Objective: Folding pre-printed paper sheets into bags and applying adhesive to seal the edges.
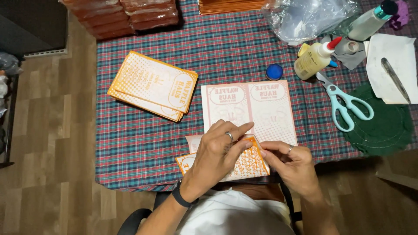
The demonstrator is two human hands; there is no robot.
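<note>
An orange-and-white printed paper bag [248, 163] lies at the near edge of the table. My left hand [215, 154] presses flat on it, with the index finger stretched along a fold. My right hand [291, 163] pinches the bag's right edge between fingers and thumb. Just beyond the hands lies a pale, faded printed sheet [261, 109], flat on the cloth. A stack of finished orange bags [152, 85] rests to the left.
A plaid cloth [130, 139] covers the table. A glue bottle [313, 58], blue cap [274, 72], light-blue scissors [346, 102], green felt mat [383, 126], white paper with a metal tool [394, 78] and clear plastic [305, 17] lie at right. Brown wrapped packs [122, 15] sit at the back.
</note>
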